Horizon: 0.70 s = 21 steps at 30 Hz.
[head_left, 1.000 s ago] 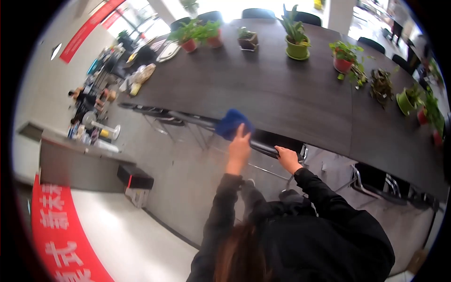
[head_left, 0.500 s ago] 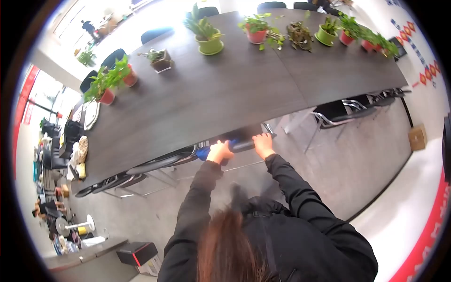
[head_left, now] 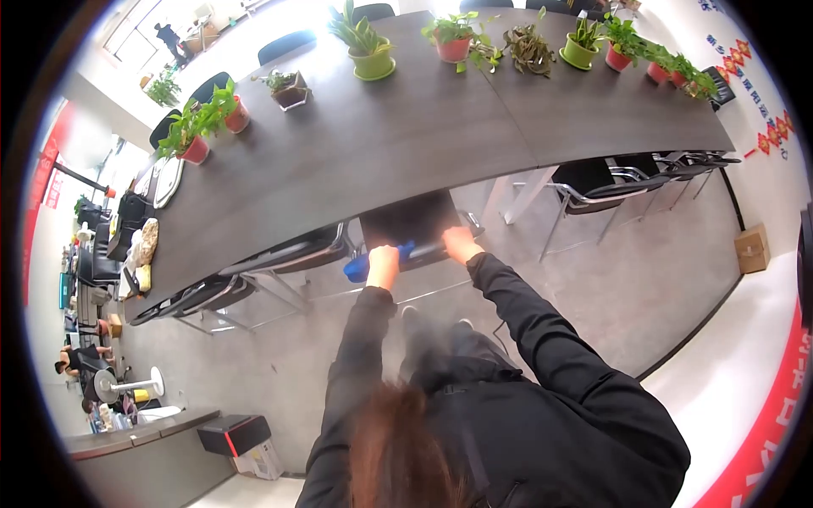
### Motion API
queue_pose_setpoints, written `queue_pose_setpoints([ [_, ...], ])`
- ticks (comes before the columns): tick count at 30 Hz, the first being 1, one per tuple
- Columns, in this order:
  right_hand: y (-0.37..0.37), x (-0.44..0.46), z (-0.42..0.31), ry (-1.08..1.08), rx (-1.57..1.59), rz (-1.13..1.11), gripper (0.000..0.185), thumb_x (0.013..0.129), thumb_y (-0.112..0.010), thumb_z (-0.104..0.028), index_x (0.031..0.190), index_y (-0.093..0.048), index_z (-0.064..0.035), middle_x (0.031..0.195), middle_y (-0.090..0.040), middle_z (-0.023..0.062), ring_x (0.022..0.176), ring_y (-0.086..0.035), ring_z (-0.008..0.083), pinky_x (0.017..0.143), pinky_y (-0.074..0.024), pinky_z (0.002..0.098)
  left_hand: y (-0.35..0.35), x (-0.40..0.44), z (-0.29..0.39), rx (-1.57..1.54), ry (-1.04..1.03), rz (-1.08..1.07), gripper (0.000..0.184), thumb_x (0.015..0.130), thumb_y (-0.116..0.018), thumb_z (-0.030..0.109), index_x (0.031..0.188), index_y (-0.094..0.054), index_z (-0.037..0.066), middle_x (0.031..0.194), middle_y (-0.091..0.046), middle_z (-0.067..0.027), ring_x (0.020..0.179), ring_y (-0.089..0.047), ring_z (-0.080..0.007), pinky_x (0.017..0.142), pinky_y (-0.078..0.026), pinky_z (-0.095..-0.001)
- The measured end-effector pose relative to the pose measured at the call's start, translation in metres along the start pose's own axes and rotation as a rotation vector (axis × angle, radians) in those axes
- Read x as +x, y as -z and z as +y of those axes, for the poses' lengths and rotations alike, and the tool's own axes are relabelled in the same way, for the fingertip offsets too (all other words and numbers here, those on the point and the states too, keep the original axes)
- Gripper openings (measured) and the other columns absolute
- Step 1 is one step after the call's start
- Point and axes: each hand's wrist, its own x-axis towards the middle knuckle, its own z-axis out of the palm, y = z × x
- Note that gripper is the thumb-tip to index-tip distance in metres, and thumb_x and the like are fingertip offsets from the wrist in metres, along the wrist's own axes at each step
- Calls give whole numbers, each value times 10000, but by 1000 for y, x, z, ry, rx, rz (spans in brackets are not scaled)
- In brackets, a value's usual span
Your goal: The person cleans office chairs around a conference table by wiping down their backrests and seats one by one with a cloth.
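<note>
Green pots (head_left: 373, 66) hold plants (head_left: 356, 37) — left hand (head_left: 384, 267) grips cloth (head_left: 358, 269).

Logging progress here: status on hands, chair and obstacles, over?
Left hand holding blue cloth at backrest. Right hand on same backrest. Chair partly under table. No obstruction visible at hands.

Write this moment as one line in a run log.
left hand: holding cloth at back of chair | right hand: holding same back | chair: partly under table | plants: in pots on table
</note>
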Motion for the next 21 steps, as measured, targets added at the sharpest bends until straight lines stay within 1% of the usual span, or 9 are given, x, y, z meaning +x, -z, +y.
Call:
queue_pose_setpoints([
  [2,3,-30,-4,30,-7,-5,102,715,-684,-153,801,-708,-105,781,-688,119,784,-678,301,677,-507,430,0,-23,19,-19,1,-55,112,604,-735,118,686,-711,45,704,-671,-172,683,-672,-328,652,-539,-393],
  [4,3,-52,-8,13,13,41,127,762,-591,-95,778,-716,-100,794,-697,115,800,-680,285,750,-483,401,-4,-42,36,28,109,-238,110,719,-685,117,813,-734,88,819,-707,-117,820,-694,-276,738,-547,-357],
  [6,2,-69,-12,22,20,41,105,751,-602,-98,761,-707,-103,779,-693,107,785,-676,280,744,-475,403,-9,-63,47,14,123,-182,97,716,-678,103,792,-733,74,803,-703,-134,806,-694,-286,732,-546,-360],
  [8,3,-86,-14,-30,-28,-17,93,739,-613,-97,761,-703,-108,763,-688,98,782,-676,276,747,-473,402,-19,-79,57,-59,131,-105,112,622,-717,118,707,-704,45,765,-680,-172,750,-671,-333,693,-538,-410],
  [12,-4,-122,-19,-64,17,-37,122,717,-621,-94,792,-715,-116,791,-691,111,833,-672,289,778,-454,411,-9,-105,78,-74,103,-187,85,632,-693,106,697,-697,51,759,-677,-167,759,-669,-338,697,-537,-416],
  [14,0,-137,-26,-97,4,-70,129,713,-617,-90,783,-720,-120,787,-690,115,838,-668,294,815,-437,409,-19,-120,82,-120,104,-100,65,608,-684,79,655,-656,44,712,-660,-164,733,-660,-339,664,-530,-425],
  [17,-11,-148,-25,-116,6,-74,123,692,-645,-74,779,-723,-110,812,-697,110,862,-655,276,825,-434,393,-37,-135,83,-210,103,-70,116,603,-683,74,696,-618,49,714,-644,-166,708,-648,-348,636,-517,-439],
  [20,-10,-150,-30,-122,42,65,155,690,-636,-71,800,-733,-123,816,-698,102,891,-638,273,846,-424,395,-41,-141,85,-236,201,30,168,617,-680,69,757,-589,56,719,-618,-169,699,-637,-358,618,-506,-445],
  [21,-3,-150,-31,-123,56,26,212,690,-624,-62,853,-740,-132,830,-696,105,926,-632,277,857,-424,400,-36,-143,87,-233,198,20,105,706,-636,85,797,-594,54,758,-627,-170,723,-646,-348,635,-513,-439],
])
